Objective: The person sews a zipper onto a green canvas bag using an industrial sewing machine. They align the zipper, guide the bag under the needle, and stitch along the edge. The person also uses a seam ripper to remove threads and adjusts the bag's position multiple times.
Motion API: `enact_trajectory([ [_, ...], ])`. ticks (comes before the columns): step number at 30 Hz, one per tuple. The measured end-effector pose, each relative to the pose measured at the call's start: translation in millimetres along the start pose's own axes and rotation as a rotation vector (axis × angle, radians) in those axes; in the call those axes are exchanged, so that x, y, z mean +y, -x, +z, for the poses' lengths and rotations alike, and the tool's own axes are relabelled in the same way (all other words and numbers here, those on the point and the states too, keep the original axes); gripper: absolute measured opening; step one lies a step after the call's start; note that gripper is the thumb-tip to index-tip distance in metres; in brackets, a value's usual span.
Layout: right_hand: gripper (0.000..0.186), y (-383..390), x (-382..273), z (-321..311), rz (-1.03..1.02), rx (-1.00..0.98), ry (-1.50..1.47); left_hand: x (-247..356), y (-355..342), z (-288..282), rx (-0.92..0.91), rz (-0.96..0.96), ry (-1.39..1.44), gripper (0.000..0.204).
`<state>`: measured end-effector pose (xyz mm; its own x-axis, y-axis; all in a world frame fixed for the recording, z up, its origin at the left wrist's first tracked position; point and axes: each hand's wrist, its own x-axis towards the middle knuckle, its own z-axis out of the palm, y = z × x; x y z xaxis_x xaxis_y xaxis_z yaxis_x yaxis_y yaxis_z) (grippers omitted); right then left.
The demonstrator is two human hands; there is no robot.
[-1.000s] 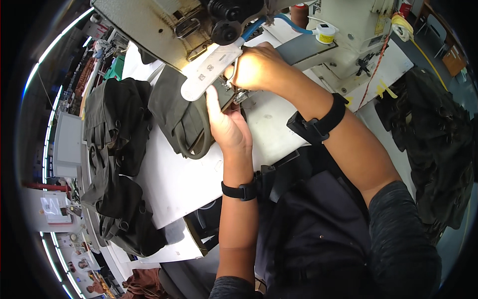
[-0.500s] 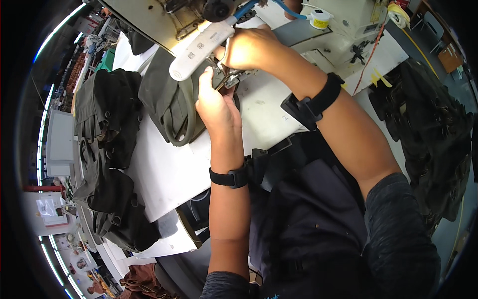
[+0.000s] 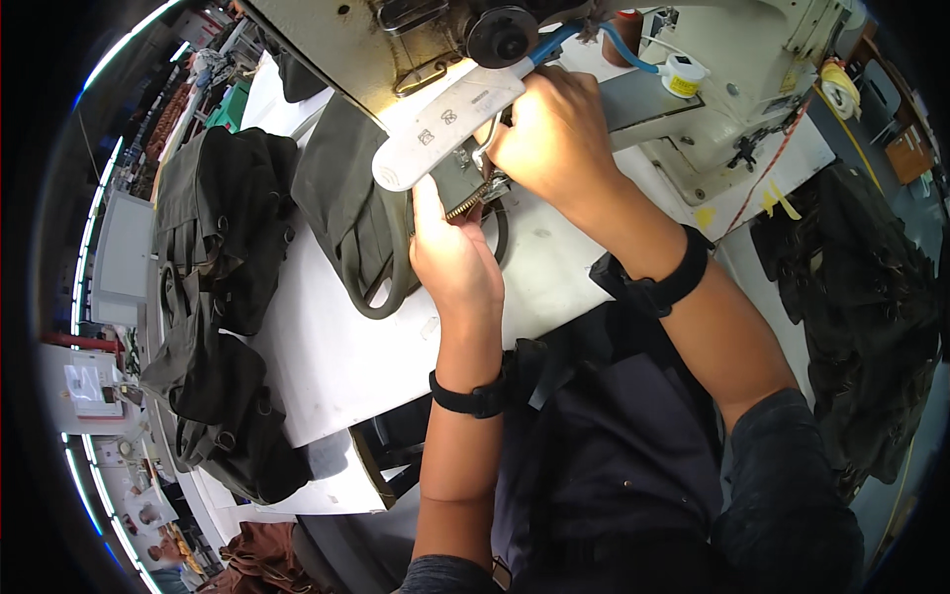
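A dark olive fabric bag (image 3: 341,198) with a loop handle lies on the white table under the head of a sewing machine (image 3: 396,49). My left hand (image 3: 457,262) grips the bag's edge at a metal-toothed zipper (image 3: 465,205), thumb on top and fingers beneath. Close to the needle area, my right hand (image 3: 559,139) is closed with curled fingers beside a bent metal rod (image 3: 487,148). What its fingertips hold is hidden. A white lamp bar (image 3: 450,124) juts out above the bag and covers part of the sewing spot.
More dark bags (image 3: 223,218) are piled along the left table edge. Dark fabric pieces (image 3: 851,317) hang at the right. A blue tube (image 3: 618,45) runs to a small white round container (image 3: 683,74) on the machine. Brown fabric (image 3: 262,559) lies at lower left.
The whole view has shifted, so machine, bag and hands appear lower and farther right. More of the zipper edge shows between my hands. My left hand keeps its grip.
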<state>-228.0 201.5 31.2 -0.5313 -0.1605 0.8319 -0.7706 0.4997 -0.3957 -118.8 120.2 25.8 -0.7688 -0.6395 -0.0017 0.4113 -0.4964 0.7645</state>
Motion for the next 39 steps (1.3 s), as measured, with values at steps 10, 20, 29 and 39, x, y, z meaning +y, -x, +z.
enact_trajectory([
  [10, 0.02, -1, -4, -11, -0.033, 0.031, 0.007, 6, 11, -5, -0.055, -0.026, -0.06, 0.049],
  [20, 0.018, -2, -5, -9, -0.043, 0.06, 0.009, 2, 18, -19, -0.054, -0.026, -0.081, 0.039],
  [29, 0.023, 3, -4, -11, -0.019, 0.037, 0.045, 50, 70, -17, -0.207, 0.777, -1.303, 0.019],
  [39, 0.018, 2, -8, -7, -0.034, 0.073, 0.03, 57, 28, -15, -0.257, 0.862, -1.442, 0.01],
])
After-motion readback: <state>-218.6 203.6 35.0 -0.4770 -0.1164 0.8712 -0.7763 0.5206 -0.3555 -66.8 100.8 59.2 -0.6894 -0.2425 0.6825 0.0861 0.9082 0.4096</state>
